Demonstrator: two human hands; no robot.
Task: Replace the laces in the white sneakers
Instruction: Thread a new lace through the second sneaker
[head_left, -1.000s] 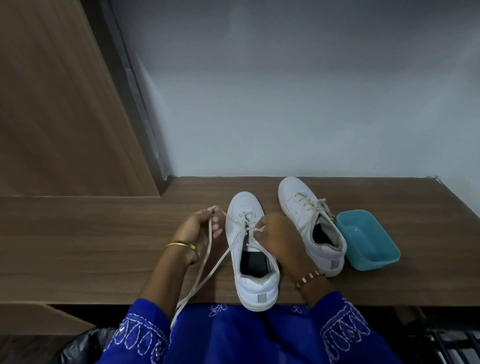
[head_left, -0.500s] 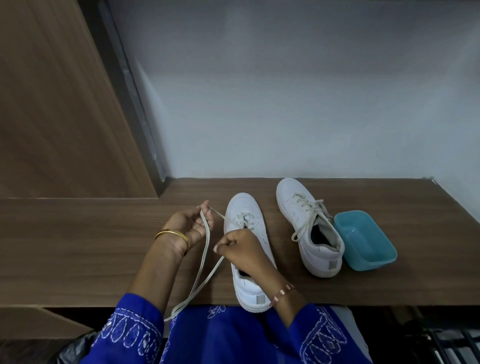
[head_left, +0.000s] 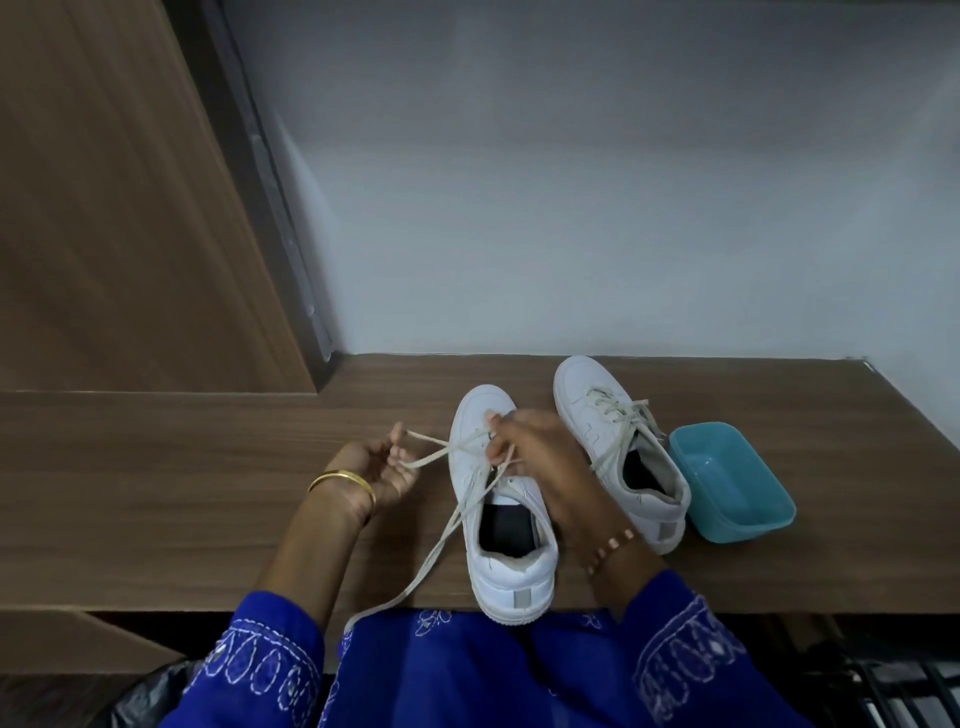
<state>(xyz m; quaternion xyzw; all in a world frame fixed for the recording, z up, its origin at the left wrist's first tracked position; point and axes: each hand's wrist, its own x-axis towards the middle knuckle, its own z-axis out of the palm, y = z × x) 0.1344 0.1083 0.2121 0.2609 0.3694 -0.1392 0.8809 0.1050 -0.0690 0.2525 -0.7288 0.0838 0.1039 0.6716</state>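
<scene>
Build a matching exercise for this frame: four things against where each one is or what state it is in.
Things:
1. near sneaker
2. far sneaker
3. blue tub
4. left hand

States:
A. empty, at the far right of the counter
B. holds a lace end
C. heel at the counter's front edge, lace loose
D. laced, beside the tub

Pairs: 1-C, 2-D, 3-A, 4-B

No readable text, labels, brands or numbers are showing anywhere; the grey heel tab (head_left: 521, 599) on the near sneaker (head_left: 498, 519) is looking blank.
</scene>
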